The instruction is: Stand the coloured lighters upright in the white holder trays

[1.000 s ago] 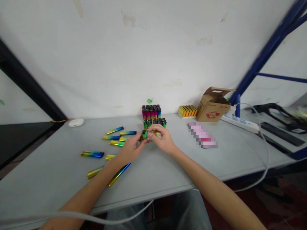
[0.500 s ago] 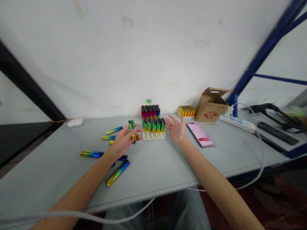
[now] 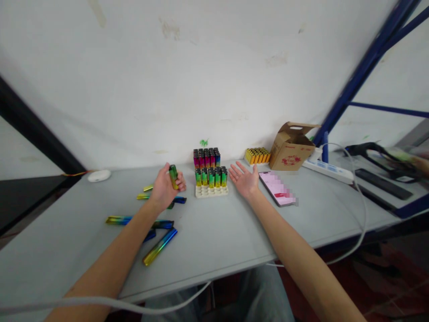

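Observation:
My left hand (image 3: 164, 190) is closed around a shiny green-and-yellow cylinder (image 3: 173, 177) with a dark top, held nearly upright above the table. To its right stands a white tray (image 3: 212, 192) with holes; cylinders (image 3: 211, 177) of the same green and yellow with black tops fill its back part, while the front holes are bare. On the tray's right side rests my right hand (image 3: 244, 180), palm up, fingers spread, holding nothing. Long shiny blue-and-yellow pieces (image 3: 160, 247) lie scattered near my left forearm, partly hidden by it.
Against the wall are pink-and-blue black-topped cylinders (image 3: 206, 158) and a tray of yellow-orange cylinders (image 3: 258, 156). An open cardboard box (image 3: 291, 152), a phone (image 3: 276, 188) and a power strip (image 3: 330, 171) lie to the right. A white oval case (image 3: 99, 175) sits far left.
My left hand has drawn back leftward from the tray, turning so its fingers curl around the cylinder. My right hand stays palm up by the tray. The whole view has shifted slightly.

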